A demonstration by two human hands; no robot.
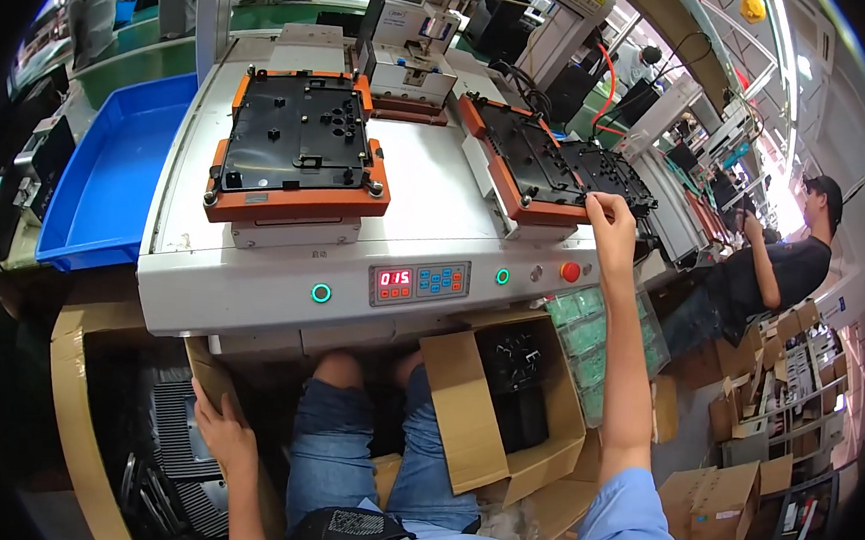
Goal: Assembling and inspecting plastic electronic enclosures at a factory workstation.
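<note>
My right hand (611, 225) reaches up to the right orange fixture (507, 180) on the white machine (282, 270); its fingertips pinch the edge of a black plastic panel (612, 174) that lies beside the fixture's right side. My left hand (220, 434) is down at my left knee, gripping the flap of an open cardboard box (73, 395) filled with black ribbed parts (172, 432). The left orange fixture (297, 200) carries another black panel (296, 135).
A blue tray (107, 187) sits left of the machine. A second open cardboard box (473, 413) with black parts stands under the bench by my right leg, next to a rack of green boards (588, 346). Another person (774, 264) works at the right. More cartons (728, 491) are stacked at lower right.
</note>
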